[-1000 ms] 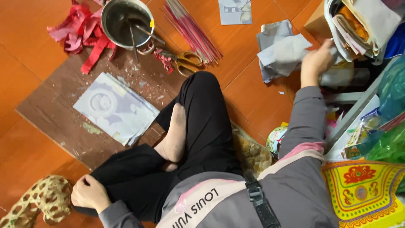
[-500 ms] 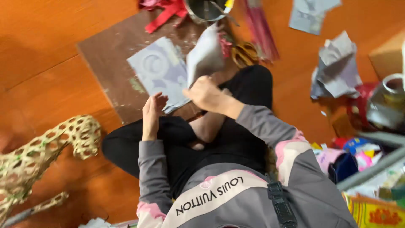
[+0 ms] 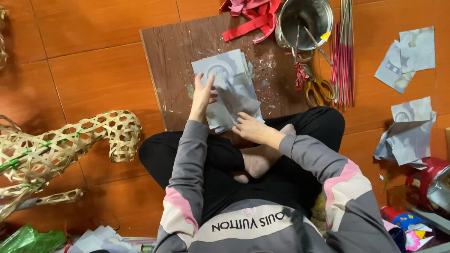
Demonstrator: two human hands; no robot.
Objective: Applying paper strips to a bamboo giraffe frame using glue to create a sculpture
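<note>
floor: wooden board (image 3: 178, 61) | on board: grey paper sheets (image 3: 229, 84) | left hand (image 3: 202, 96) flat, open, pressing them | right hand (image 3: 248, 127) pinching near edge | risk: loose stack may slide, glue smears.

Glossy orange floor tiles (image 3: 93, 70) fill the room. A scuffed brown wooden board (image 3: 178, 61) lies flat on them, evenly lit

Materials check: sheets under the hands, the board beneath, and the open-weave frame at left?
Sheets: thin printed grey paper, matte, creasing under left hand and right hand. Board: dark wood-grain panel, probably plywood, scuffed. Frame: woven bamboo-like strips, bare tan.
</note>
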